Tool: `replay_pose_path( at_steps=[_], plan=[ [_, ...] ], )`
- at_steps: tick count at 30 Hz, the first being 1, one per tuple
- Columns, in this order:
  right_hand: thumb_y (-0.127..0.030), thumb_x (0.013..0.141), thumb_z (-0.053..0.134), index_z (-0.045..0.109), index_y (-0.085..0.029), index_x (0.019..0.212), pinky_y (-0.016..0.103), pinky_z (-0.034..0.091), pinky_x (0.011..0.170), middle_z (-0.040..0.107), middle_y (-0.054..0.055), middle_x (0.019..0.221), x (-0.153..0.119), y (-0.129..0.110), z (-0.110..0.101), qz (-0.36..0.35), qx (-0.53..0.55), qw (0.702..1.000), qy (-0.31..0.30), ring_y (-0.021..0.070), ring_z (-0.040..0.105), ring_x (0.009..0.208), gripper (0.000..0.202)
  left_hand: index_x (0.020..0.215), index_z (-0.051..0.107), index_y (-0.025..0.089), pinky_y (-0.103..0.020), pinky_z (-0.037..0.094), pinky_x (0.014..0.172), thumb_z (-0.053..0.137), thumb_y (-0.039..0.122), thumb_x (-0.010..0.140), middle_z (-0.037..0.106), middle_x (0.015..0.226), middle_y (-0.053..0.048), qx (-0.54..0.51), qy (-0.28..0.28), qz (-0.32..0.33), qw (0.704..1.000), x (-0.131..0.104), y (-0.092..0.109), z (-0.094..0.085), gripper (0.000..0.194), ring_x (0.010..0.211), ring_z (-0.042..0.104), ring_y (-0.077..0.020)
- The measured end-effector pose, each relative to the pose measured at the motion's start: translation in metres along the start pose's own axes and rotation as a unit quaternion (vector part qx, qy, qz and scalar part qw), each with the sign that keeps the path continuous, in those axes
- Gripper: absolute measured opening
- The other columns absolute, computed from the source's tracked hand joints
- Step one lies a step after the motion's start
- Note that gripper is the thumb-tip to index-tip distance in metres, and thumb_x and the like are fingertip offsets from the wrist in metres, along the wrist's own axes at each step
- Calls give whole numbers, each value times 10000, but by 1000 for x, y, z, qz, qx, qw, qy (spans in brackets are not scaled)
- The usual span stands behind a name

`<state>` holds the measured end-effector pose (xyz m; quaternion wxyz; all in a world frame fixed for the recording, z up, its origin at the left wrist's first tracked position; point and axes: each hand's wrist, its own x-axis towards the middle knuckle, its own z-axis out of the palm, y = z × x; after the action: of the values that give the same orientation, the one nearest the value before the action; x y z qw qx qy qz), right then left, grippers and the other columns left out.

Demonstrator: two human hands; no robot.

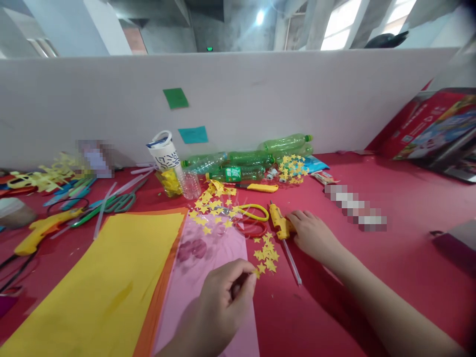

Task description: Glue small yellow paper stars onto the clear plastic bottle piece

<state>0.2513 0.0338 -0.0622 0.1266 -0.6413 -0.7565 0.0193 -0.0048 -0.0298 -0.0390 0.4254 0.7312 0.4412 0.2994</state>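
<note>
Over the pink sheet (208, 248), my left hand (226, 302) pinches a small yellow star (257, 273) between thumb and forefinger. Beside that star lies a loose pile of yellow paper stars (267, 254) on the red table. My right hand (312, 235) rests on the table with its fingers around the handle of a small yellow glue gun (278, 222). A clear glue stick (292, 263) juts from the back of the gun towards me. Scissors with yellow and red handles (255, 213) lie left of the gun, near more scattered stars.
Yellow sheets (100, 277) cover the left front. Green bottles (253, 158), a white cup (165, 153) and a yellow cutter (262, 188) stand or lie at the back. A second glue gun (48, 229) is far left; a red box (427, 124) is at right.
</note>
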Motion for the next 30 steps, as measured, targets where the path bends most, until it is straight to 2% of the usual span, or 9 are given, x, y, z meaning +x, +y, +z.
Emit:
replay_pose_path(
  at_steps=[5,8,12,13,15,18,23,26,30],
  plan=[
    [-29,611,520,626,-122,895,329,447,736,625,126,928,5,0,-2,17,67,997,34,240,595,828,317,787,552,189,-225,337,554,416,234,901,477,640,25,15,30,24,999,-2,4,-13,183,586,433,-109],
    [-145,732,509,592,-145,927,320,465,607,638,100,862,4,-10,-24,43,126,988,81,226,606,720,212,791,562,193,-219,359,562,439,250,899,479,632,29,9,88,42,995,-4,7,-32,174,587,457,-105],
    [-311,878,452,580,-206,1006,279,498,555,675,60,879,-3,-42,-54,22,242,964,111,191,640,695,209,821,564,192,-202,338,487,472,296,892,469,602,47,-47,157,-5,987,-3,9,-54,155,487,406,-76],
    [-353,879,471,590,-212,1008,264,489,503,680,49,838,-7,-52,-58,10,270,957,107,177,632,631,225,819,561,191,-199,328,468,477,303,890,474,604,50,-61,162,-18,985,-3,9,-56,157,461,388,-66],
    [-379,865,525,613,-215,1000,245,485,451,681,42,808,-16,-70,-59,-52,399,914,50,155,612,554,230,794,548,186,-195,311,441,478,314,891,485,614,51,-75,165,-34,983,-2,6,-58,176,428,364,-51],
    [-359,849,575,594,-233,1058,264,559,546,685,43,800,-35,-86,-47,-115,471,875,0,188,665,643,245,775,525,184,-191,307,429,452,334,905,502,633,45,-74,174,-46,981,-1,1,-55,212,418,365,-44],
    [-347,823,606,568,-271,1086,301,588,626,683,65,863,-51,-86,-26,-156,403,899,68,216,684,689,276,757,512,185,-191,352,480,447,344,912,512,626,42,-36,186,-50,981,-3,-1,-53,231,468,421,-59],
    [-339,830,583,607,-250,908,279,576,608,675,60,830,-47,-87,-27,-166,367,914,53,205,672,691,121,770,530,187,-201,385,529,449,325,910,524,620,36,-10,188,-49,981,-2,0,-52,213,537,490,-84],
    [-321,831,569,596,-239,799,249,552,534,654,40,741,-39,-94,-32,-161,374,913,11,179,645,618,93,795,547,189,-214,399,544,447,305,907,539,623,34,10,183,-40,982,0,0,-51,191,554,517,-96]
  ],
)
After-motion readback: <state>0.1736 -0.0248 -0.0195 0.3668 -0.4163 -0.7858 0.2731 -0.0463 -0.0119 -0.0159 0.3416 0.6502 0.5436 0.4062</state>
